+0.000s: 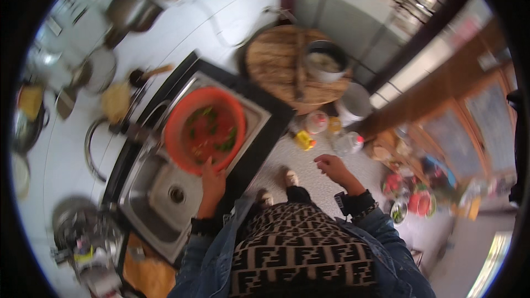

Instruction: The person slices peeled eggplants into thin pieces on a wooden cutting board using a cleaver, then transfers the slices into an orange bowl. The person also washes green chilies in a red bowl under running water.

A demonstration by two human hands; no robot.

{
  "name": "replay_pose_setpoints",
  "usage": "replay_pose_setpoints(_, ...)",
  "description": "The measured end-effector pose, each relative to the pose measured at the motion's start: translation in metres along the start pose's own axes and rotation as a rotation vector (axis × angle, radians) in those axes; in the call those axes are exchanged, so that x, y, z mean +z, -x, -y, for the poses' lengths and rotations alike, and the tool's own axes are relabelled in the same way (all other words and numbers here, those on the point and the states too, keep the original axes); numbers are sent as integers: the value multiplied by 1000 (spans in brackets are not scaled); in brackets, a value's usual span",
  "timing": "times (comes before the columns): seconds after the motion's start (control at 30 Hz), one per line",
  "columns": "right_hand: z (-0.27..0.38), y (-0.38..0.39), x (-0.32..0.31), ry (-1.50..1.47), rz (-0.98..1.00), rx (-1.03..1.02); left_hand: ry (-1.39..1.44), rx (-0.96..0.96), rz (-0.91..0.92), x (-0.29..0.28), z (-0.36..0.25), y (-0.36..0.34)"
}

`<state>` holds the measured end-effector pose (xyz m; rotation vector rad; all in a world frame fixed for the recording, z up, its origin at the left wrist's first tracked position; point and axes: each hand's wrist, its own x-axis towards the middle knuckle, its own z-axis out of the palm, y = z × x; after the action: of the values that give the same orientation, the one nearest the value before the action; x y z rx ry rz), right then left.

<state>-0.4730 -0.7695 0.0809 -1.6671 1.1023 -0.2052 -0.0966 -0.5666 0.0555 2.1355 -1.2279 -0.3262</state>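
An orange-red plastic basin (171, 138) sits over the right part of a steel sink, with green leaves (225, 141) and small pale bits inside it. At its near rim is my left hand (213, 181), thumb and fingers closed on the edge. My right hand (334, 168) hangs in the air right of the counter, above the floor. Its fingers are curled in loosely, and I see nothing in them. The steel sink (131, 192) shows its left bowl and drain, with a curved faucet (91, 152) behind.
A round wooden lid (270, 58) stands at the far side with a pot (326, 63) on it. Bottles (348, 143) and a white bucket (354, 104) stand on the floor below. Bowls of vegetables (422, 203) are at the right. Utensils hang along the white tiled wall (66, 160).
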Motion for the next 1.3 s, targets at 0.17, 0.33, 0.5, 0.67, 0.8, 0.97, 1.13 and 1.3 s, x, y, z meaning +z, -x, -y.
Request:
replay_pose_setpoints(0.17,42,-69,0,22,189,-44,52,-366,-61,-22,-22,0)
replay_pose_setpoints(0.33,73,-136,-1,118,399,-246,38,-467,-104,-16,-33,-1)
replay_pose_setpoints(0.5,104,-182,29,192,572,-322,105,-540,-116,-9,-27,-8)
replay_pose_setpoints(0.67,141,-211,70,314,704,-394,57,-525,-120,-1,2,-34)
replay_pose_setpoints(0.8,169,-227,105,405,677,-560,-123,-565,42,14,48,-64)
replay_pose_setpoints(0.97,188,-268,145,500,660,-560,-108,-569,-44,30,86,-100)
replay_pose_setpoints(1.13,194,-318,192,639,548,-544,-111,-532,-128,21,97,-128)
replay_pose_setpoints(1.3,202,-364,239,731,533,-432,-180,-626,-47,16,106,-168)
